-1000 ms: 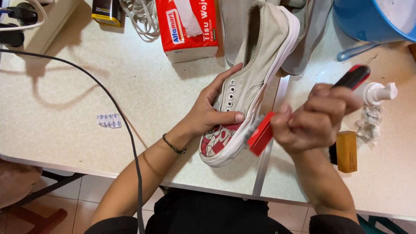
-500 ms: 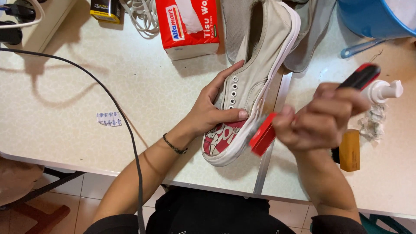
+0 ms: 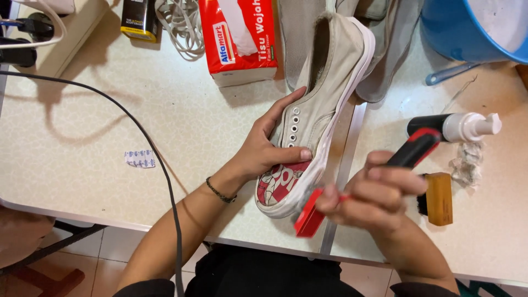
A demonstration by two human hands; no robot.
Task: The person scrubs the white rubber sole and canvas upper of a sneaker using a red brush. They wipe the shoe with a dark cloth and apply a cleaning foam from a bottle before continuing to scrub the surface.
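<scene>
Item: canvas slip-on shoe [image 3: 322, 110], beige upper, white rubber sole band, red printed toe cap. Location: lying on the pale speckled table [image 3: 110, 143], centre of view, across the seam between two tabletops.

Axis and heading: long axis runs from 7 o'clock to 1 o'clock. Toe points to 7, toward your body; the heel opening faces 1. The shoe is tipped on its side, sole edge turned toward 4 o'clock.

Your left hand [image 3: 264, 151]: curled over the eyelet area from 9 o'clock, thumb laid across the vamp just above the red toe, fingers stretched along the upper. It is pressing on the shoe, not pinching it.

Your right hand [image 3: 379, 195]: fingers wrapped closed around the red-and-black brush [image 3: 341, 198], whose red head meets the sole band near the toe at 5 o'clock.

Handling, as a judgement: light; the upper is soft and will collapse under pressure, the rubber band is firmer. Hold at the vamp or the heel, where the shape resists; any moisture would make the sole edge slippery.

Nearby: pump bottle [image 3: 456, 126] and wooden-backed brush [image 3: 437, 199] at 3 o'clock; red tissue box [image 3: 239, 38] at 11; blue basin [image 3: 473, 30] at 1; black cable [image 3: 137, 137] at 9.
</scene>
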